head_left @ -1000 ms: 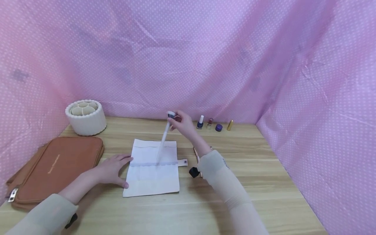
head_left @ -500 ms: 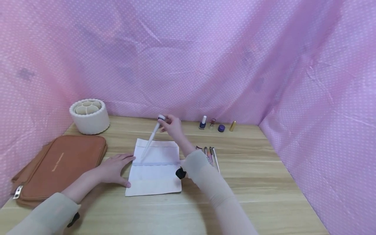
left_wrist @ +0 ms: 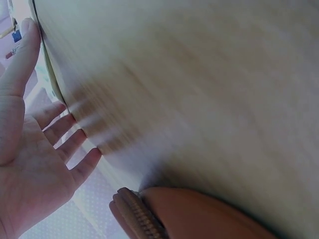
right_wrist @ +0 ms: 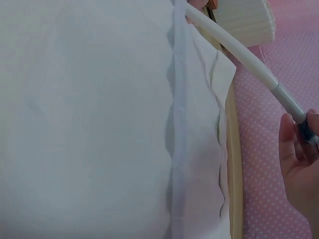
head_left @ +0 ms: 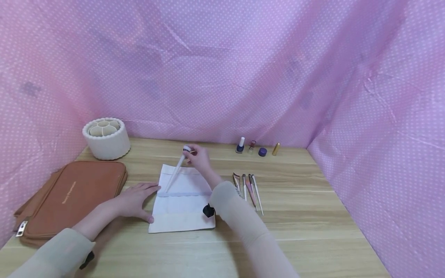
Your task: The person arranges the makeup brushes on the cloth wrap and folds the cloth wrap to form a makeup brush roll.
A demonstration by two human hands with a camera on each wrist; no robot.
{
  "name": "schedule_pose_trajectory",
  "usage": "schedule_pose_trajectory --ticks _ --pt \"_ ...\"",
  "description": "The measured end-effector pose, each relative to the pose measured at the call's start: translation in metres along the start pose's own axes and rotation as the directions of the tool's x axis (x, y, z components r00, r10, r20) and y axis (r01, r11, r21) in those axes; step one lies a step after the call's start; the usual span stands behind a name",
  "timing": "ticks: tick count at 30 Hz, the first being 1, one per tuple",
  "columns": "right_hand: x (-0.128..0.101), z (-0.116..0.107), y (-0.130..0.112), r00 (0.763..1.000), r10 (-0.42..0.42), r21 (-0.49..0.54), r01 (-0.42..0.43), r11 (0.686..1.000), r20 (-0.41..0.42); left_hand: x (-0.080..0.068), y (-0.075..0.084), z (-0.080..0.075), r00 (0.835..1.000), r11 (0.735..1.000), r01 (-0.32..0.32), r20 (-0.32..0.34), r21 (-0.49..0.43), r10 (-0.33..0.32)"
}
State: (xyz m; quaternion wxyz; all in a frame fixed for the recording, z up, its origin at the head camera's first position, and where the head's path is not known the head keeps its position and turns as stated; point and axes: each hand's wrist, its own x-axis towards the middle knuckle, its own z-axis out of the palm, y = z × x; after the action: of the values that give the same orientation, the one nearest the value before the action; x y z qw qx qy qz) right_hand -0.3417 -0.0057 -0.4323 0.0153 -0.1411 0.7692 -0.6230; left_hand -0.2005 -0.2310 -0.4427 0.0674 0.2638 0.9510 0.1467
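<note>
A white cloth roll pouch point(head_left: 182, 204) lies flat in the middle of the wooden table point(head_left: 313, 216). My left hand point(head_left: 139, 199) rests flat on the table with straight fingers point(left_wrist: 75, 144) at the pouch's left edge. My right hand point(head_left: 192, 152) pinches the top end of a white makeup brush point(head_left: 175, 172). The brush slants down to the left, and its lower end meets the pouch's pocket band near the left side. In the right wrist view the brush point(right_wrist: 234, 45) crosses the cloth point(right_wrist: 99, 124), with my fingers point(right_wrist: 299, 149) round its dark end.
A brown zip case point(head_left: 69, 195) lies at the left, with a white round organizer point(head_left: 106, 138) behind it. Several brushes point(head_left: 247, 187) lie right of the pouch. Small bottles point(head_left: 240, 145) and a gold tube point(head_left: 276, 148) stand at the back. Pink dotted fabric walls the table.
My right hand has carried the brush left and lower, from the pouch's middle to its left part. The brushes on the right have come into view. My left hand has stayed put.
</note>
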Motion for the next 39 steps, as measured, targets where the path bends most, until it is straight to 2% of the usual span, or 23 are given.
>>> schedule_pose_trajectory --ticks 3,8,14,20,25,28,34,37,39 --pt "-0.002 0.004 0.005 1.000 0.000 -0.083 0.002 0.997 0.021 -0.001 -0.001 0.001 1.000 1.000 0.003 0.004 -0.001 -0.003" --pt "-0.002 0.008 0.016 0.997 0.033 -0.159 -0.023 0.987 0.064 -0.001 -0.001 0.000 1.000 1.000 -0.001 0.005 -0.008 0.001" --pt "-0.001 0.013 0.026 0.979 0.080 -0.253 -0.031 0.967 0.187 -0.001 0.000 -0.001 1.000 1.000 -0.005 0.006 -0.006 0.005" --pt "-0.003 0.017 0.027 0.953 0.068 -0.385 0.053 0.921 0.294 0.000 -0.001 0.000 1.000 1.000 -0.005 0.006 -0.004 0.005" --pt "-0.004 0.020 0.029 0.935 0.042 -0.413 0.115 0.904 0.352 0.000 -0.002 -0.001 1.000 1.000 -0.006 0.010 -0.002 0.006" --pt "-0.005 0.021 0.029 0.912 0.044 -0.416 0.143 0.898 0.409 0.000 -0.002 -0.002 1.000 1.000 -0.004 0.015 -0.001 0.004" --pt "-0.010 0.020 0.025 0.834 0.043 -0.381 0.204 0.902 0.550 0.000 -0.002 -0.002 1.000 1.000 -0.004 0.013 0.001 0.004" --pt "-0.013 0.019 0.022 0.816 0.057 -0.372 0.199 0.907 0.576 0.001 -0.002 -0.001 1.000 1.000 -0.003 0.016 0.004 0.003" --pt "-0.014 0.018 0.020 0.815 0.064 -0.374 0.193 0.907 0.576 0.000 -0.002 -0.001 1.000 1.000 0.000 0.021 0.005 0.000"
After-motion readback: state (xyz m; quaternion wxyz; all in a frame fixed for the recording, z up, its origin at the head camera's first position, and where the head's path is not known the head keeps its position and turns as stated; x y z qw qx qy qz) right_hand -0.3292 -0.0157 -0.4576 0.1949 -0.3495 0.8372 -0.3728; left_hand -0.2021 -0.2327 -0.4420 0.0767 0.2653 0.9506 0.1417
